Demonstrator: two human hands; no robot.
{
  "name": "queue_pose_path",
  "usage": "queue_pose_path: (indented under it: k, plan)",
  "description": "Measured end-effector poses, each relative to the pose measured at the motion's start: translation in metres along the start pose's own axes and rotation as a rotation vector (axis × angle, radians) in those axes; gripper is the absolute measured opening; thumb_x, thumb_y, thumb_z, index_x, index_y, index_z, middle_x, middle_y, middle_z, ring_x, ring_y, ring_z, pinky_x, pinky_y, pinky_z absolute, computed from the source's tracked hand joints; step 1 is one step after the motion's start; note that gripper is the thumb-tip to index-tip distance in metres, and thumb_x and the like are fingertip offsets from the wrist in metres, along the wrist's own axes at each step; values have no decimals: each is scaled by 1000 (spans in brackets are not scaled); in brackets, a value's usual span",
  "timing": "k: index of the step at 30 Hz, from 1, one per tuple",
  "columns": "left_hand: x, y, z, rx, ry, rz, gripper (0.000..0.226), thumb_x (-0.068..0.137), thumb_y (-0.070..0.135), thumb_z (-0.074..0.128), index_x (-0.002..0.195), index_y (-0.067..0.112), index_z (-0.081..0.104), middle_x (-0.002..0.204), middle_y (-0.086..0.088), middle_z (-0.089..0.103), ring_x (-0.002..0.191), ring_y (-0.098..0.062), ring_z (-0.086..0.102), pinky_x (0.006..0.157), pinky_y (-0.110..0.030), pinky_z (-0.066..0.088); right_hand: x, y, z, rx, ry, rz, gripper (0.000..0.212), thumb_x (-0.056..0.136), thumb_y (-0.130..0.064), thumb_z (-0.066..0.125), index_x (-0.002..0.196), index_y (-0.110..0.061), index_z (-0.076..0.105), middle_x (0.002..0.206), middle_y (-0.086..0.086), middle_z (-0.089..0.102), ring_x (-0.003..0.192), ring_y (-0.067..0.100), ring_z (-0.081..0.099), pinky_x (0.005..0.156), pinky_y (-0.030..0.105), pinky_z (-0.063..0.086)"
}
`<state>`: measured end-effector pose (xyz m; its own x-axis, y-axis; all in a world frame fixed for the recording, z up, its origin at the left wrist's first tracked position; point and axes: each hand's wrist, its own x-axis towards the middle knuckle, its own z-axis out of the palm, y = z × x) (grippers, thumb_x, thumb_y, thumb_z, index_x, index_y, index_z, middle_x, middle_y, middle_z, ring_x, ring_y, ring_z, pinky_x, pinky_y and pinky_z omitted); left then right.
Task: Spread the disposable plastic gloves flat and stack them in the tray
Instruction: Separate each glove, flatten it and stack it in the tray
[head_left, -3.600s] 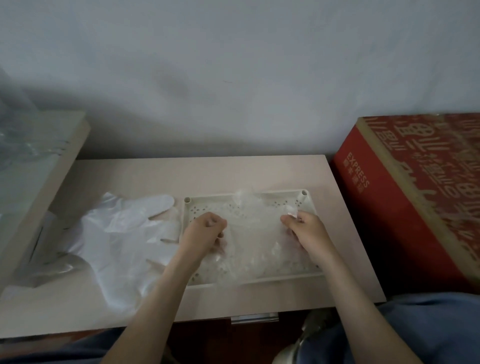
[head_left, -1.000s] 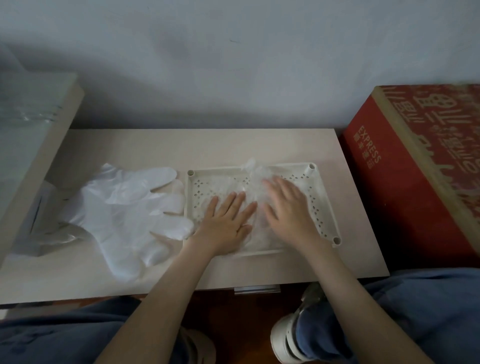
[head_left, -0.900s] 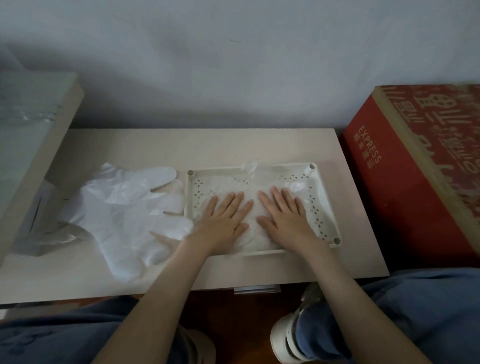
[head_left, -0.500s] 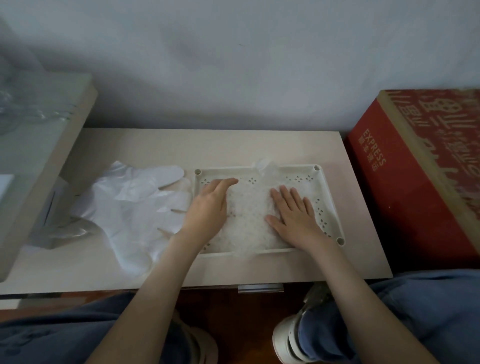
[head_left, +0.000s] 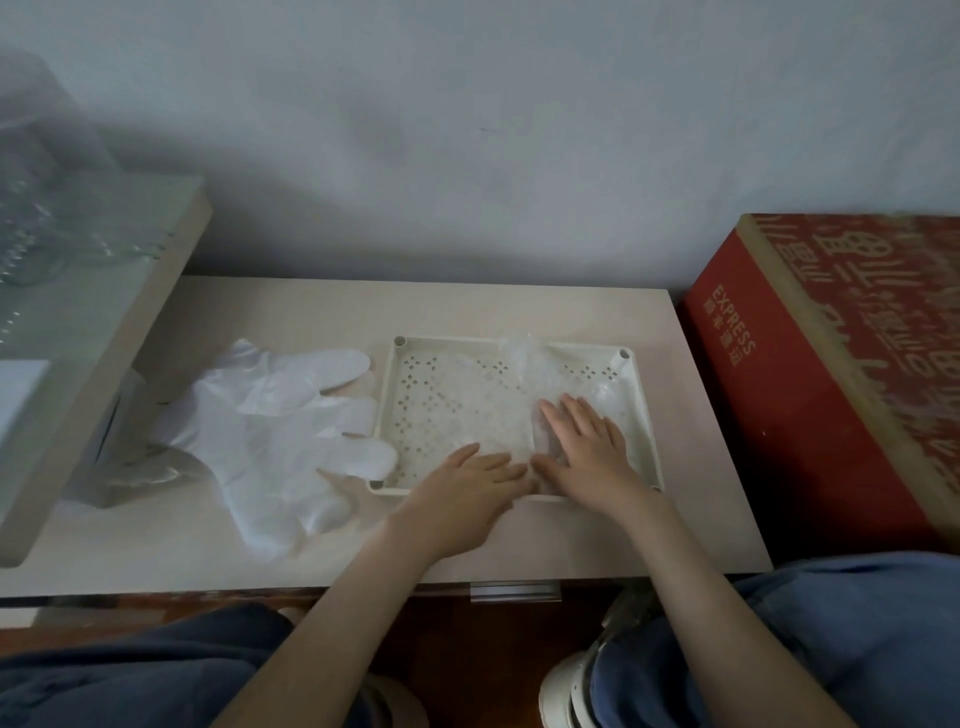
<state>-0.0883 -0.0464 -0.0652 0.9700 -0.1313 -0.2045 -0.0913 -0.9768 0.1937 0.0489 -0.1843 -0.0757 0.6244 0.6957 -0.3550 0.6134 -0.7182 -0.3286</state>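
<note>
A white perforated tray (head_left: 642, 395) sits on the low beige table (head_left: 311, 312). A clear plastic glove (head_left: 498, 410) lies spread across the tray floor, one crumpled end (head_left: 524, 348) sticking up at the far rim. My right hand (head_left: 584, 447) presses flat on the glove in the tray's right half. My left hand (head_left: 467, 491) lies flat over the tray's near rim, fingers straight and pointing right. A pile of translucent white gloves (head_left: 270, 431) rests on the table left of the tray, fingers pointing at it.
A red cardboard box (head_left: 831, 364) printed EXPRESS stands against the table's right side. A raised shelf (head_left: 93, 332) with clear plastic on it overhangs the left. The wall is close behind. My knees and a shoe (head_left: 571, 686) are below the table's front edge.
My left hand has slid from the tray's far left area down to its near rim. My right hand has stayed pressed on the glove in the right half.
</note>
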Motion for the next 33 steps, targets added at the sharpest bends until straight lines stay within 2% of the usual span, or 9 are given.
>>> queue_pose_path:
  k: [2,4,8,10,14,20,24,29,33]
  plan:
    - [-3,-6,-1,-51,-14,-38,46,104,21,28,149,31,23,159,9,16,146,-11,9,117,-33,3,0,1,0,-10,-11,-2,69,98,-47,38,153,-30,-1,160,-1,-12,146,15,-17,116,38,-10]
    - [-7,-13,-2,-143,40,-77,44,104,21,31,147,31,31,157,7,22,145,-12,18,118,-32,11,1,1,1,-3,-15,3,69,98,-48,37,152,-30,-1,160,-2,-13,146,15,-17,116,38,-11]
    - [-14,-28,-7,-438,353,-262,32,96,9,46,122,18,61,124,-1,62,115,-20,55,98,-37,43,3,4,4,-6,-10,13,67,98,-47,35,152,-31,-2,160,-3,-14,146,14,-18,115,36,-12]
    - [-16,-33,-15,-483,450,-428,26,94,6,46,111,13,64,108,-3,64,101,-21,59,86,-35,48,5,5,5,-9,-17,12,67,99,-47,34,152,-32,-4,160,-3,-16,145,14,-18,115,36,-12]
    - [-18,-40,-28,-590,517,-749,19,96,11,45,106,10,61,101,-5,64,90,-24,59,74,-33,46,7,6,4,-29,-49,27,66,100,-48,30,151,-32,-8,159,-3,-19,145,14,-21,115,37,-14]
    - [-11,-33,-34,-1069,245,-929,36,95,30,46,95,0,64,85,-10,69,56,-18,54,54,-25,46,9,5,5,-32,-60,38,65,100,-50,27,151,-33,-11,158,-3,-22,144,13,-23,114,37,-16]
    - [-10,-37,-27,-1148,26,-881,45,83,43,67,91,-1,69,66,-4,55,53,-14,44,51,-23,37,10,6,6,-15,-48,37,65,100,-50,27,151,-33,-9,158,-4,-21,144,13,-23,114,37,-16]
    - [-4,-32,-29,-1170,-35,-860,33,77,34,76,94,6,72,77,-1,61,59,-14,41,54,-23,34,12,6,7,-21,-46,43,65,99,-50,27,151,-34,-10,159,-3,-20,144,14,-23,114,37,-16]
    - [-3,-34,-30,-1187,-43,-865,31,80,25,74,94,-2,70,71,-6,53,54,-14,36,51,-22,31,11,5,6,-9,-48,45,66,100,-49,29,151,-34,-9,159,-3,-20,144,13,-23,114,36,-16]
